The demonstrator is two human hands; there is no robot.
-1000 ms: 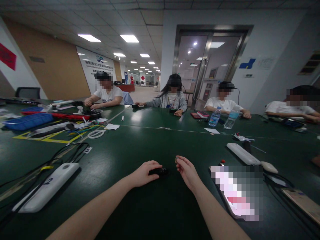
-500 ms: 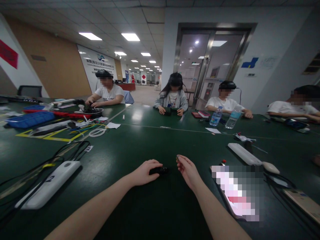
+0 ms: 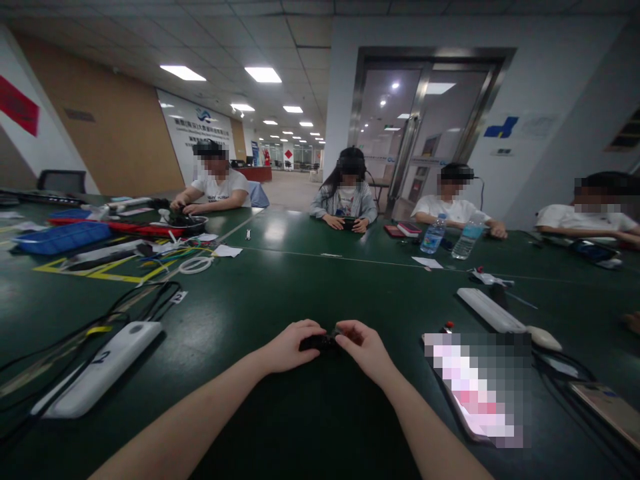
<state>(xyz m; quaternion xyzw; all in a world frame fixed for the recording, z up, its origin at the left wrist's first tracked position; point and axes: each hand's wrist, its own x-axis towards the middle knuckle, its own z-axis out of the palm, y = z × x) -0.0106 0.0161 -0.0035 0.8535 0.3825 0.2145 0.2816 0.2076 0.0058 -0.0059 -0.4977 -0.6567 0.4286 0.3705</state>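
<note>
While the left hand (image 3: pixel 295 347) clasps a small black object (image 3: pixel 319 342) by its left end, thumb on the near side and fingers over the far side, the right hand (image 3: pixel 364 350) meets the other end with thumb and forefinger drawn close together. Whether those fingertips grip the object itself or some small piece against it, cannot tell. Hands close together, the object bridging them; it lies low over the green table (image 3: pixel 320 287), in front of the wearer, its exact kind too dark to make out. Both forearms reach in from the near edge.

To the right of the right hand: a phone (image 3: pixel 463 393), screen up, pixelated. Beyond it, a white power strip (image 3: pixel 490 309) with a pale rounded item (image 3: pixel 545 338) at its near end; farther right, a gold phone (image 3: pixel 613 403). Left side: a white power strip (image 3: pixel 103 367) marked 2, black cables near its far end. Farther off, a blue tray (image 3: pixel 65 238) beside tangled wires. Across the table, four seated people; two water bottles (image 3: pixel 433 235) (image 3: pixel 468 240) stand near the third from the left.
</note>
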